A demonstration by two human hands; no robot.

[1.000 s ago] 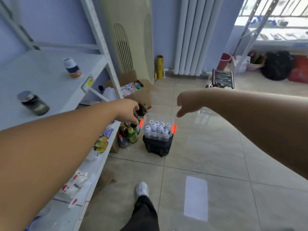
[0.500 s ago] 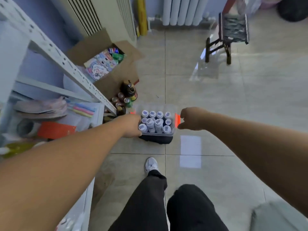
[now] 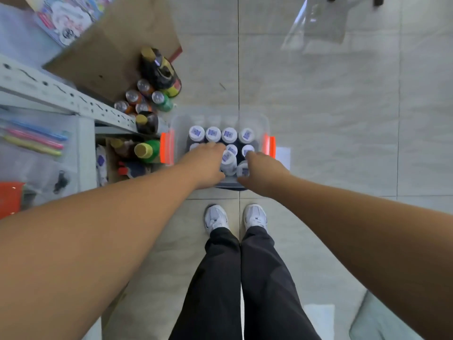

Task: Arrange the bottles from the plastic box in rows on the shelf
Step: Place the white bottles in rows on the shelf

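Overhead view from the standing person's head. The clear box (image 3: 265,123), with an orange latch (image 3: 269,146) at each short end, stands on the tiled floor just beside the foot of the grey shelf (image 3: 61,94) and just ahead of the person's white shoes (image 3: 215,218). Its long axis runs left to right.

The bottles (image 3: 229,134) are in the box, upright, with long axes vertical and white caps turned up toward the viewer. Four stand in a row along the far wall; more stand behind them toward the near wall, partly hidden by the hands. One bottle between the hands (image 3: 229,161) sits higher than its neighbours and leans slightly. Each cap bears a small blue-purple printed sticker; the print is too blurred to read.

The left hand (image 3: 208,163) reaches into the left half of the box, fingers down among the caps. The right hand (image 3: 261,173) reaches into the near right part, with a finger and the thumb on either side of a cap. Whether either hand has closed on a bottle cannot be told.

Other drinks (image 3: 147,104), green and dark, stand on the floor left of the box by the shelf's corner, with a cardboard carton (image 3: 115,45) beyond them.
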